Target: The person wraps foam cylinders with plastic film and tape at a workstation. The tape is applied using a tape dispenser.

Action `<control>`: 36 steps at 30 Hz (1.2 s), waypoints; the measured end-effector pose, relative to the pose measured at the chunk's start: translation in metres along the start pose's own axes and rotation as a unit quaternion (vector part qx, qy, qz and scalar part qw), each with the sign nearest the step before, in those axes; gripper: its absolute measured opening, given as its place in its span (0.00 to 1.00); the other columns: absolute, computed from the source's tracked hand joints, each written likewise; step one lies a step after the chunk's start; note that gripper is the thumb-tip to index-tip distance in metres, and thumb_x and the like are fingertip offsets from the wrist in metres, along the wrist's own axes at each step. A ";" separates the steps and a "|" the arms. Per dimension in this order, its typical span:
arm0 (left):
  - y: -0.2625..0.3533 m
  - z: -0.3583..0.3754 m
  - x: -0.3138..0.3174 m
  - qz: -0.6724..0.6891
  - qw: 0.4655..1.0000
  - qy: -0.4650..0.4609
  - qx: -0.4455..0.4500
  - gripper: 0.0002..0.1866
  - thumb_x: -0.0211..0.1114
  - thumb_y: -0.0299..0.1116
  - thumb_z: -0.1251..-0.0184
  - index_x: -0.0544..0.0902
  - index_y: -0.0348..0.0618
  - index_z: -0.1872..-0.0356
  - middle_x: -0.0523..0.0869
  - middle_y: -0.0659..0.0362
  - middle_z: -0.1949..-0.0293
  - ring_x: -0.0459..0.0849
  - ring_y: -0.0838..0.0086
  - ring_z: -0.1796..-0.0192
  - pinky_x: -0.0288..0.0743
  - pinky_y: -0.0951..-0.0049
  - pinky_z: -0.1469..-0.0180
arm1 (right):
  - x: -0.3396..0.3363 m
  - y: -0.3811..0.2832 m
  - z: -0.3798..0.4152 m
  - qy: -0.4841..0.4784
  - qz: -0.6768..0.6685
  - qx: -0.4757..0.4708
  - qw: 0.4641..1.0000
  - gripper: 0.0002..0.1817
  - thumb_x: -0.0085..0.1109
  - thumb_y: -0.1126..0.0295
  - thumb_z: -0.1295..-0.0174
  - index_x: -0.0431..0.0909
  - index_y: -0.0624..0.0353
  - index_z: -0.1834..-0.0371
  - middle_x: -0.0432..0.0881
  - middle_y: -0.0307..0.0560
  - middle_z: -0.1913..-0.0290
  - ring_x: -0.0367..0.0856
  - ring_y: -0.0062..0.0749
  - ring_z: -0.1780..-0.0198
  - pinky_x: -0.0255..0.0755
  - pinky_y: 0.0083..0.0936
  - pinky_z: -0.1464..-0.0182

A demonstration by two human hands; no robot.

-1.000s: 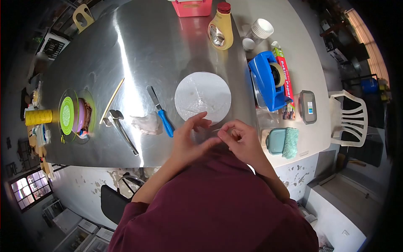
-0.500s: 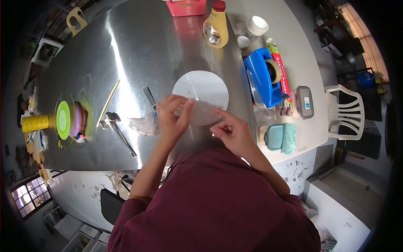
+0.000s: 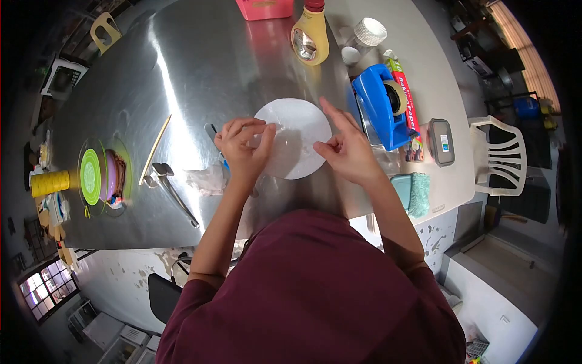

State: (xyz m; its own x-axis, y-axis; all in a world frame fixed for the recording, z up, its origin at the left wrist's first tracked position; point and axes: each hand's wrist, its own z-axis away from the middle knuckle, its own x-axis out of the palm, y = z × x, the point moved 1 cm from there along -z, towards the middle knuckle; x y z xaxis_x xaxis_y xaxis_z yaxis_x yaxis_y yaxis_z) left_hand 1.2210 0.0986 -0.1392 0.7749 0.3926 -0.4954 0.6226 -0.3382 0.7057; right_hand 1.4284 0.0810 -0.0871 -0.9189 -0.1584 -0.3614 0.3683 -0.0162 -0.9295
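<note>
A round white disc (image 3: 309, 139) lies on the steel table, with faint glossy marks on its surface. At its left edge is my left hand (image 3: 244, 148), thumb and forefinger tips brought together in a pinch; anything between them is too thin or clear to make out. My right hand (image 3: 353, 155) is over the disc's right edge, forefinger stretched forward and thumb apart, with nothing visible in it. Just beyond it stands a blue tape dispenser (image 3: 377, 103) carrying a roll of tape (image 3: 397, 99). Left of my left hand lies a crumpled clear plastic piece (image 3: 206, 180).
A yellow bottle (image 3: 310, 42) and pink container (image 3: 265, 9) stand at the back. Metal tongs (image 3: 177, 195), a thin stick (image 3: 156, 148) and a green-rimmed item (image 3: 91, 175) lie left. A baking paper box (image 3: 407, 103) and grey-lidded container (image 3: 441, 142) are right.
My right hand has moved forward and outward, its forefinger straightening and thumb spreading. My left hand has shifted slightly forward and left, still pinching. The disc stays nearly in place.
</note>
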 end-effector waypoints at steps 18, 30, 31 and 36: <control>-0.003 0.044 0.000 -0.013 0.996 0.056 -0.062 0.03 0.73 0.30 0.53 0.87 0.48 0.77 0.86 0.65 0.61 0.81 0.72 0.57 0.61 0.65 0.45 | 0.007 -0.017 -0.016 -0.106 0.115 0.108 0.982 0.51 0.66 0.81 0.52 0.51 0.36 0.26 0.55 0.55 0.32 0.82 0.45 0.57 0.72 0.34 0.45; -0.008 0.046 0.008 0.122 0.971 0.131 -0.158 0.22 0.72 0.21 0.49 0.80 0.33 0.50 0.83 0.51 0.54 0.81 0.69 0.50 0.74 0.74 0.46 | 0.012 -0.017 -0.017 -0.067 0.263 0.111 0.956 0.53 0.75 0.73 0.59 0.56 0.34 0.28 0.58 0.53 0.33 0.69 0.50 0.37 0.70 0.35 0.41; -0.008 0.047 0.010 0.205 0.945 0.116 -0.228 0.23 0.72 0.20 0.48 0.78 0.30 0.48 0.83 0.51 0.54 0.81 0.69 0.50 0.74 0.74 0.46 | 0.011 -0.010 -0.017 -0.045 0.253 0.071 0.964 0.53 0.76 0.72 0.60 0.56 0.35 0.28 0.59 0.52 0.33 0.72 0.47 0.40 0.72 0.34 0.43; -0.005 0.044 0.009 0.372 0.839 0.056 -0.392 0.28 0.71 0.20 0.49 0.73 0.26 0.44 0.81 0.48 0.49 0.81 0.70 0.49 0.74 0.72 0.45 | -0.002 0.036 -0.014 -0.054 0.001 0.036 0.998 0.53 0.78 0.71 0.63 0.60 0.42 0.29 0.66 0.49 0.37 0.81 0.35 0.56 0.78 0.26 0.55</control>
State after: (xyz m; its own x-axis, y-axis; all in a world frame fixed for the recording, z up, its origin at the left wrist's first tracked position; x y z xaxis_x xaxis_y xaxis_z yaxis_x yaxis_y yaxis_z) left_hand 1.2300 0.0665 -0.1693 0.8743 0.4154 0.2510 -0.3276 0.1235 0.9367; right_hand 1.4416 0.0945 -0.1205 -0.8992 -0.2637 -0.3492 0.3824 -0.0855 -0.9201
